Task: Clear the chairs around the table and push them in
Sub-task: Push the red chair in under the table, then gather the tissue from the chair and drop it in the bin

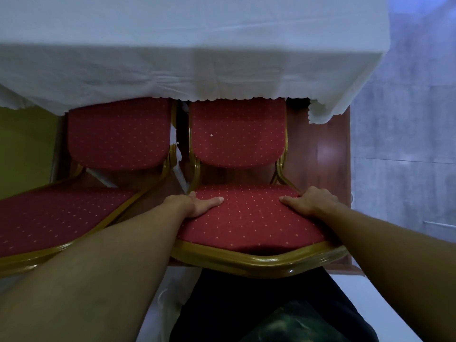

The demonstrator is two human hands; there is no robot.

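Note:
I look straight down on a red padded chair with a gold metal frame. Its seat reaches partly under the hanging edge of the white tablecloth. My left hand grips the left side of the chair's backrest, thumb lying on the red padding. My right hand grips the right side the same way, fingers wrapped behind the frame. A second red chair stands to the left, its seat also partly under the cloth, its backrest angled toward me. Both seats are bare apart from a small white speck.
The table's cloth covers the whole upper view and hangs lowest at its right corner. Reddish-brown wooden flooring shows right of the chair, then a grey wall or floor. A green surface lies at far left.

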